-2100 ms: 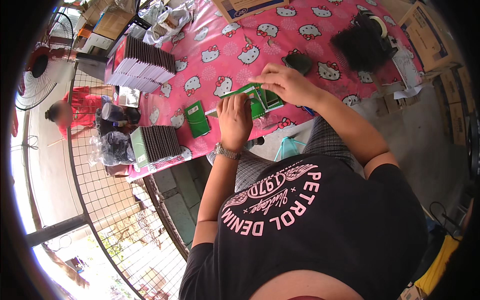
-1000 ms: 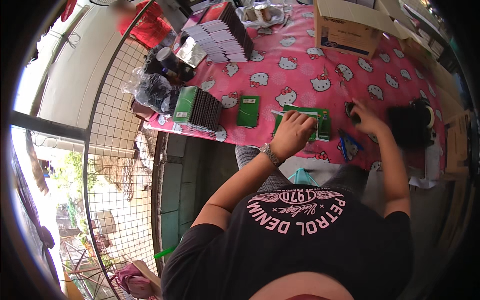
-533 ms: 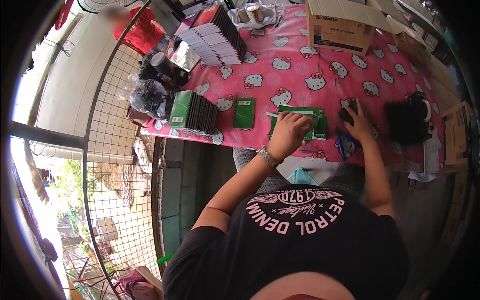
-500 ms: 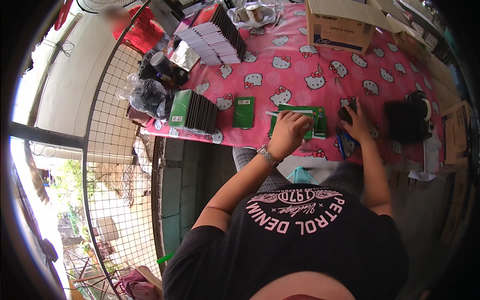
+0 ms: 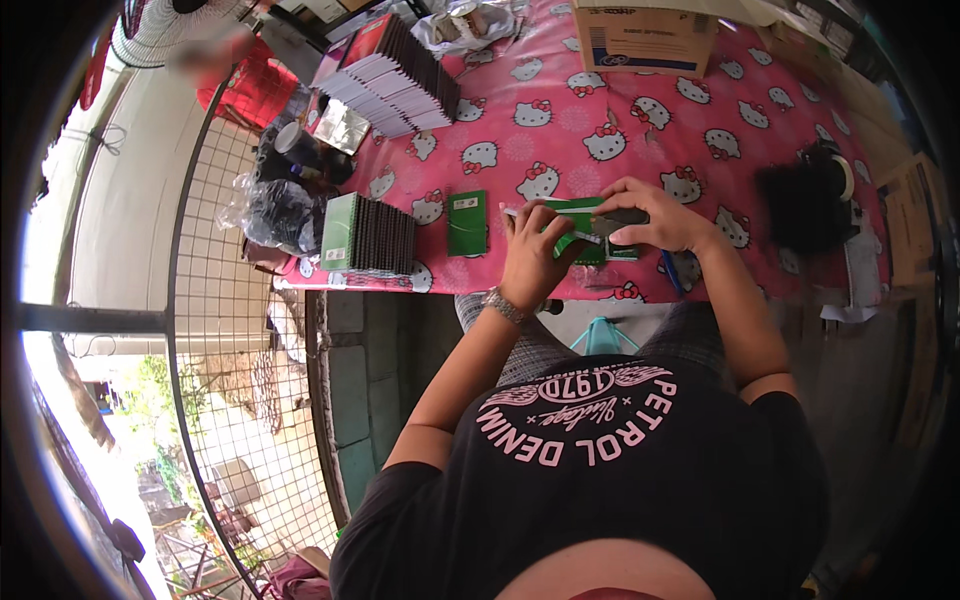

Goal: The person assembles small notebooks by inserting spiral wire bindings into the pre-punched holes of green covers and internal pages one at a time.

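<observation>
A green notebook [image 5: 580,206] lies in front of me near the table edge, with green and white pieces about it partly hidden under my hands. My left hand [image 5: 540,245] is closed over a thin white strip [image 5: 512,212], whose end sticks out past the fingers. My right hand [image 5: 665,218] grips a dark flat block [image 5: 622,216] above the notebook's right part. A single green notebook [image 5: 467,222] lies to the left, beside a stack of green spiral notebooks [image 5: 368,235]. Close to my right wrist is a blue tool [image 5: 683,270], partly covered.
A pink patterned cloth [image 5: 600,140] covers the table. Tall notebook stacks [image 5: 400,85] stand at the back left, a cardboard box [image 5: 645,42] at the back. A black object [image 5: 800,210] sits right, and black plastic bags [image 5: 285,215] left. Beyond the wire mesh is a person in red [image 5: 255,85].
My right hand has picked up the dark block from the cloth and brought it left over the notebook. My left hand has lowered with the white strip. The whole view has shifted slightly.
</observation>
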The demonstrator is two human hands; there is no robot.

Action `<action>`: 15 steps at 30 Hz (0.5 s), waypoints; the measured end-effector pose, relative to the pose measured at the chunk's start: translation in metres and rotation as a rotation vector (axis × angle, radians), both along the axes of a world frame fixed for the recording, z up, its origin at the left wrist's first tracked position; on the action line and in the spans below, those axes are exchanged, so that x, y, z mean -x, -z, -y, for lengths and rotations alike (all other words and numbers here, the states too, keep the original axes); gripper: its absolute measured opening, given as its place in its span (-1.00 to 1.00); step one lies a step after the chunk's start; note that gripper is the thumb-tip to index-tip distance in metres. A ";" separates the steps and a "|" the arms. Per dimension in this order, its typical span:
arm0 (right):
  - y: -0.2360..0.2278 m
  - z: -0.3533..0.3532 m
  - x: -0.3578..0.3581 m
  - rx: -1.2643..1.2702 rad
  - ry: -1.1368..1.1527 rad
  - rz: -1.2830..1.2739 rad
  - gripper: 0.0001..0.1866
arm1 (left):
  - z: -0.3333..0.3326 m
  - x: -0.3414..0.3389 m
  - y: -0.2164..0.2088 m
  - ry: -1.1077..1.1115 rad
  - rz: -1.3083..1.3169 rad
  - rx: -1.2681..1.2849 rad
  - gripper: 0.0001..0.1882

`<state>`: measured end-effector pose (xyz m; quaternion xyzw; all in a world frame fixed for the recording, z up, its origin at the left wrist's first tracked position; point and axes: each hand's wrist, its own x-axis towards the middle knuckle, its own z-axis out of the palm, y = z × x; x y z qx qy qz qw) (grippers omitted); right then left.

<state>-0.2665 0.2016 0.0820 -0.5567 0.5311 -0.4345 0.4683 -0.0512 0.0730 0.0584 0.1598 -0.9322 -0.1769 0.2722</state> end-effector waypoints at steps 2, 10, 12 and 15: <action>-0.013 -0.004 -0.003 0.069 -0.052 0.370 -0.35 | 0.004 -0.004 -0.005 0.063 0.045 0.019 -0.64; -0.031 0.006 -0.003 -0.037 -0.173 0.026 -0.51 | 0.012 0.004 -0.012 0.108 0.036 0.039 -0.57; -0.014 0.012 0.002 0.037 -0.110 -0.171 -0.45 | 0.014 0.006 -0.011 0.113 0.030 0.026 -0.54; -0.013 0.018 -0.003 0.026 -0.264 0.400 -0.44 | 0.014 0.005 -0.013 0.115 0.032 0.008 -0.50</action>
